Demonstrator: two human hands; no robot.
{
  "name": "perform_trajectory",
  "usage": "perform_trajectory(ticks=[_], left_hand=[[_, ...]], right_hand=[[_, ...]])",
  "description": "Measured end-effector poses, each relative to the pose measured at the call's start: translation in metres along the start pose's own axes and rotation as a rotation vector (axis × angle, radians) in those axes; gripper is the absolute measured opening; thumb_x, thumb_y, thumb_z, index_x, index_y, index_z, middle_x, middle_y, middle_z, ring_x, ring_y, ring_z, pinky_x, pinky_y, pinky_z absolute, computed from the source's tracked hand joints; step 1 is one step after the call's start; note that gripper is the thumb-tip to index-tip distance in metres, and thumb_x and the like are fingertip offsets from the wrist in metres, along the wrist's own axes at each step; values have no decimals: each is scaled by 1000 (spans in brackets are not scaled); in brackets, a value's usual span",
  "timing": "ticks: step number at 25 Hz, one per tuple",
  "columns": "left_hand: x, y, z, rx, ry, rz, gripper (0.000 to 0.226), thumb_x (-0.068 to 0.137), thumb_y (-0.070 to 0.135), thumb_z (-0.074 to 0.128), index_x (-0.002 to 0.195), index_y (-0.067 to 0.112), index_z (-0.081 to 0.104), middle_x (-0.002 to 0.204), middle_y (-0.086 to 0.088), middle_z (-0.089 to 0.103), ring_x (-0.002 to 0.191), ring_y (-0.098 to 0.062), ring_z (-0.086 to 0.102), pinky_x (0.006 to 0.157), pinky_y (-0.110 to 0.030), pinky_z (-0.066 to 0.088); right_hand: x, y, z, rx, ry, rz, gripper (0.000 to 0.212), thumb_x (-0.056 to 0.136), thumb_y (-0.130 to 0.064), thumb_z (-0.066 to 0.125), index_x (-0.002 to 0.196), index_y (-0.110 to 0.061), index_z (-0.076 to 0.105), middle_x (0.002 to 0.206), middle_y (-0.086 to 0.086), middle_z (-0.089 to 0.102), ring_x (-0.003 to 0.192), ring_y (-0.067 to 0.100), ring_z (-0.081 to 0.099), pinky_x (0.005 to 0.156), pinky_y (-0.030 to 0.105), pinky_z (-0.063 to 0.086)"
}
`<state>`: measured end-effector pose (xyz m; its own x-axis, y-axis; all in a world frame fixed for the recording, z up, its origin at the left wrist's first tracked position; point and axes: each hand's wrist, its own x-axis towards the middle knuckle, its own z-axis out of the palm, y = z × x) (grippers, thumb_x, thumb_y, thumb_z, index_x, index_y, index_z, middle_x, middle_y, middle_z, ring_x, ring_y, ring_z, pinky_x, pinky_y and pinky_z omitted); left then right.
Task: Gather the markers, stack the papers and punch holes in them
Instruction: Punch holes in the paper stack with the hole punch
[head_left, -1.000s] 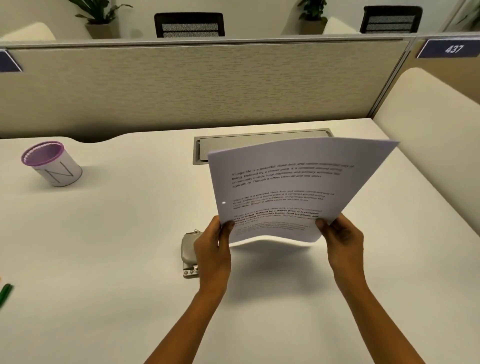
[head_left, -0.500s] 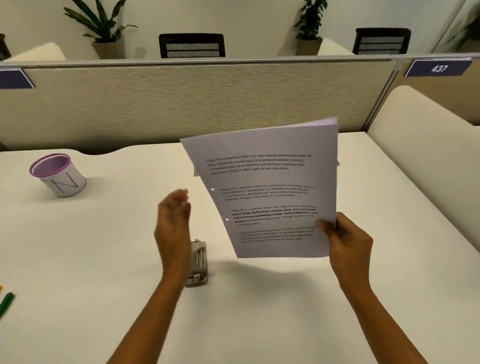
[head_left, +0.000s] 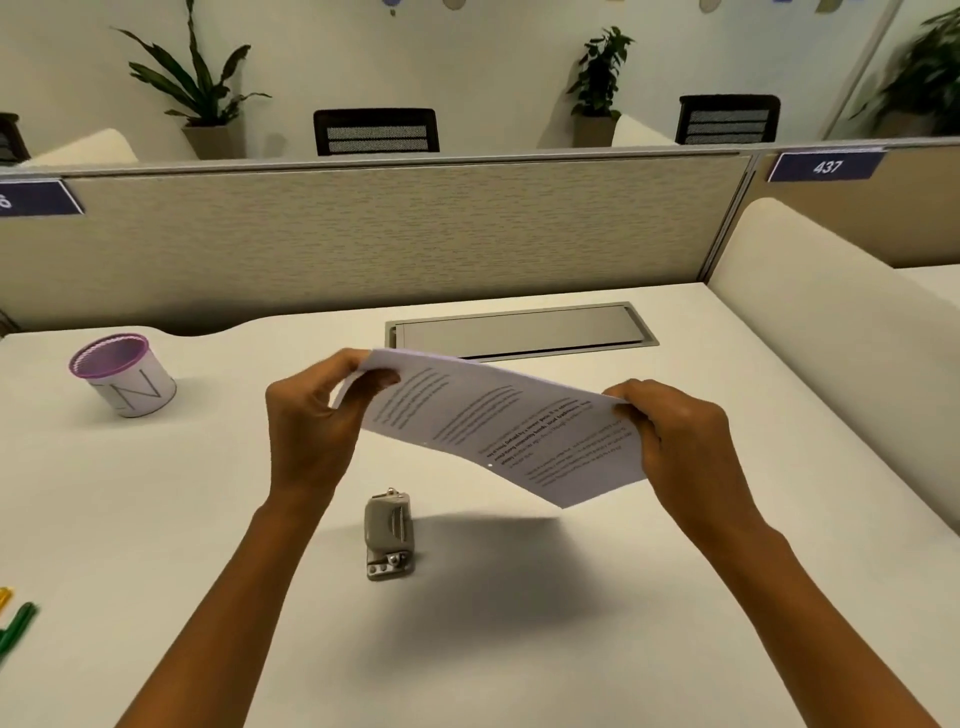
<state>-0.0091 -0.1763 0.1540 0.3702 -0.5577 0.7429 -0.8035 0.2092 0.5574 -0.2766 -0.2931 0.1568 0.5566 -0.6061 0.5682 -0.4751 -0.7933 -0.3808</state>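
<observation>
While you hold the papers (head_left: 498, 431) up over the desk (head_left: 156, 519), both hands are on the stack: your left hand (head_left: 306, 415) pinches the far left corner, thumb under and fingers over the top edge, and your right hand (head_left: 680, 436) pinches the right edge, fingers curled and closed on the sheets. The stack sits nearly flat in the air, printed side up, sagging a little between the two grips, near corner dipping toward you. Small punched holes show along the near-left edge of the sheets. How many sheets, can't tell.

The hole punch (head_left: 389, 535) lies on the desk below the stack's left part, between your forearms, not touching the papers or either hand. A shadow of the stack falls on the desk right of the punch.

A white cup (head_left: 127, 376) with purple rim and a letter N stands far left, well apart from your hands. A green marker (head_left: 18, 626) and a bit of a yellow one (head_left: 4, 597) lie at the left edge, partly cut off. A grey cable hatch (head_left: 519, 330) is set in the desk behind the papers, in front of the partition (head_left: 363, 234)
</observation>
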Motion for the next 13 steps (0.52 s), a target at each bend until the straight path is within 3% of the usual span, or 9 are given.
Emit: perform_trajectory(ticks=[2,4,6,7,10,13], left_hand=[[-8,3,0,-74,52,-92,18,86,11,64,102,19,64,97,29,63,81,19,59,73,2,45],[-14,4,-3,-177,114,-232,16,86,15,63,96,27,63,86,42,64,77,12,63,68,-1,47],[-20,4,-5,-246,176,-340,17,87,18,62,91,35,63,84,40,65,75,7,66,64,-4,49],[-23,3,-6,-272,203,-378,17,88,18,62,90,35,64,83,38,67,74,5,66,63,-5,50],[-33,3,-4,-357,253,-476,14,87,18,63,87,31,66,80,32,70,70,3,67,61,-7,51],[-44,6,7,-413,273,-567,16,87,14,63,86,30,68,77,28,71,68,2,67,58,-7,50]], right_hand=[[2,-1,-10,-55,5,15,27,89,-26,49,96,-9,68,88,10,72,69,26,65,62,27,56],[1,4,-18,-68,66,116,17,91,-23,57,100,-12,66,93,8,72,73,23,64,67,19,53],[0,13,-26,3,125,254,17,85,-17,68,101,-16,65,91,2,71,72,10,61,64,2,43],[-2,18,-27,74,135,323,20,82,-17,71,101,-17,64,89,-2,70,72,6,62,63,0,42],[-9,31,-24,457,100,517,28,80,-16,72,106,-14,62,94,-4,70,84,5,66,72,7,50],[-20,35,-8,688,100,587,16,88,-9,63,103,-12,64,98,-4,72,86,5,68,73,9,51]])
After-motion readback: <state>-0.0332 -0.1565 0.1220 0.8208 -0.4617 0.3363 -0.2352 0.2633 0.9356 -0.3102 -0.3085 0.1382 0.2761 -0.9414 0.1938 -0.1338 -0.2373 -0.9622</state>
